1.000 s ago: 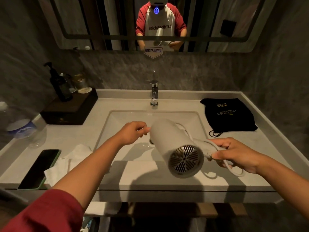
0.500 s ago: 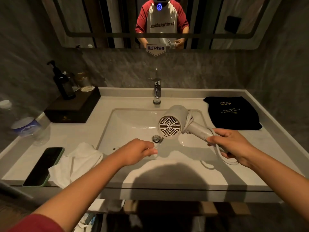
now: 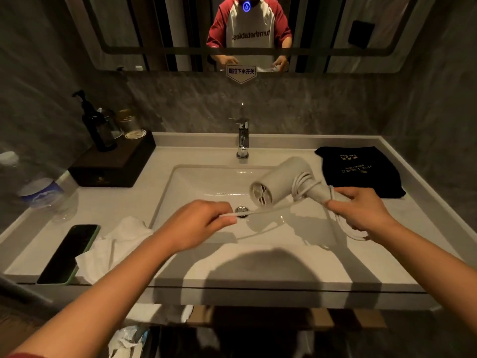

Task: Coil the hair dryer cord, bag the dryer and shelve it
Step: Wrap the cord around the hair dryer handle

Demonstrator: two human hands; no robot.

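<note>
A white hair dryer (image 3: 281, 183) hangs over the sink basin (image 3: 206, 182), its grille facing left. My right hand (image 3: 361, 210) grips its handle, where several turns of the white cord (image 3: 268, 209) are wound; a loose loop dangles below that hand. My left hand (image 3: 201, 223) pinches the cord and holds it taut toward the dryer, just above the drain. The black drawstring bag (image 3: 361, 174) lies flat on the counter at the right, behind my right hand.
A chrome faucet (image 3: 242, 140) stands behind the basin. On the left counter are a phone (image 3: 68, 254), a white cloth (image 3: 113, 246), a plastic water bottle (image 3: 41, 189) and a dark tray (image 3: 113, 166) with a pump bottle and jars. A mirror hangs above.
The dryer has swung up and right, from close in front of me to over the basin's right side. My left hand moved from the nozzle down to the cord and pulled it taut.
</note>
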